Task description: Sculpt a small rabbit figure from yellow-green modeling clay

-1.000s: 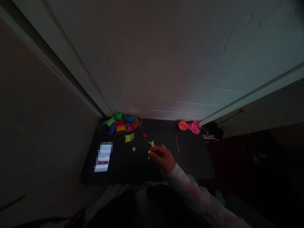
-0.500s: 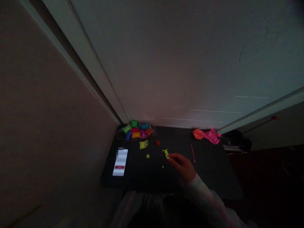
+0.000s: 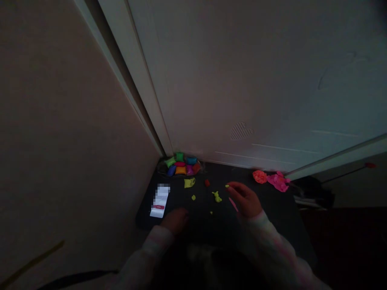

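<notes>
My right hand (image 3: 245,200) is raised over the dark table, pinching a small yellow bit of modelling clay (image 3: 227,186) between thumb and fingertips. Left of that hand, apart from it, a yellow clay figure (image 3: 217,197) with two ear-like points rests on the table. A tiny yellow crumb (image 3: 211,212) and a larger yellow clay lump (image 3: 193,197) lie further left. My left hand (image 3: 176,220) hovers low near the front edge, beside the phone; its fingers are dim and blurred. Partly hidden by my right hand is a flat pink tool (image 3: 233,204).
Colourful clay packets (image 3: 180,170) in clear plastic lie at the back left, with an opened yellow packet (image 3: 189,183) in front. A red lump (image 3: 207,183) sits mid-table. A lit phone (image 3: 160,201) is at left. Orange and pink crumpled pieces (image 3: 278,181) lie at back right.
My right hand has drawn back from the yellow figure, which it overlapped before, with a yellow clay bit in its fingertips. My left hand has come into view. The whole view has shifted.
</notes>
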A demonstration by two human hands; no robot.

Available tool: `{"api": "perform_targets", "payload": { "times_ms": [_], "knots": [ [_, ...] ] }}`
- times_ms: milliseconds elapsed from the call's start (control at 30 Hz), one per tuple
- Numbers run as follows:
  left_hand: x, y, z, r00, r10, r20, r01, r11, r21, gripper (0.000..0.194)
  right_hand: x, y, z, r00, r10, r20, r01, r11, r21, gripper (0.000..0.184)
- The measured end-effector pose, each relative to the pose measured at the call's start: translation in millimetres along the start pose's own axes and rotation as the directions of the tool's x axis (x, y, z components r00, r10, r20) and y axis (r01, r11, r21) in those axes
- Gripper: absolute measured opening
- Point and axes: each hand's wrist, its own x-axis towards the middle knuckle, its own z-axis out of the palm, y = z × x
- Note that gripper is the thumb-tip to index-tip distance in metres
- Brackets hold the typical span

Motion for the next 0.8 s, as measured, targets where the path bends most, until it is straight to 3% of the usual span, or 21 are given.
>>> {"api": "perform_targets", "payload": {
  "times_ms": [100,233,300,367,433,533,633,800],
  "knots": [
    [16.7,-0.3,-16.3,0.993,-0.048,-0.104,0.022,0.97,-0.241,0.023,-2.9,-16.1,7.1,0.997,-0.062,0.04,0.063,0.998,-0.017,0.025],
    [22.2,37.4,-41.1,0.97,-0.061,-0.237,-0.08,0.835,-0.545,0.044,-15.6,-41.1,14.1,0.97,-0.208,0.127,0.217,0.974,-0.065,0.014],
    [8.5,66.1,-48.4,0.967,-0.029,-0.254,-0.141,0.768,-0.625,0.044,-26.1,-55.5,14.6,0.888,-0.415,0.196,0.447,0.879,-0.164,0.009],
    [-14.1,94.7,-52.6,0.977,0.113,-0.182,-0.21,0.663,-0.719,0.037,-38.5,-70.4,13.6,0.758,-0.592,0.273,0.65,0.719,-0.246,0.011],
    [-39.4,118.5,-55.2,0.956,0.238,-0.168,-0.285,0.644,-0.71,0.027,-51.3,-84.2,12.4,0.663,-0.676,0.323,0.749,0.594,-0.295,0.015],
    [-69.5,140.1,-57.6,0.951,0.274,-0.14,-0.29,0.648,-0.704,0.018,-67.3,-99.5,11.1,0.59,-0.723,0.36,0.805,0.489,-0.337,0.018],
    [-82.9,146.9,-56.9,0.942,0.307,-0.136,-0.308,0.628,-0.715,0.011,-76.6,-105.9,10.8,0.561,-0.735,0.38,0.823,0.448,-0.349,0.018],
    [-80.7,142.9,-48.3,0.951,0.286,-0.116,-0.267,0.576,-0.773,0.01,-80.2,-102.9,11.3,0.572,-0.722,0.388,0.816,0.455,-0.357,0.018]
  ]
}}
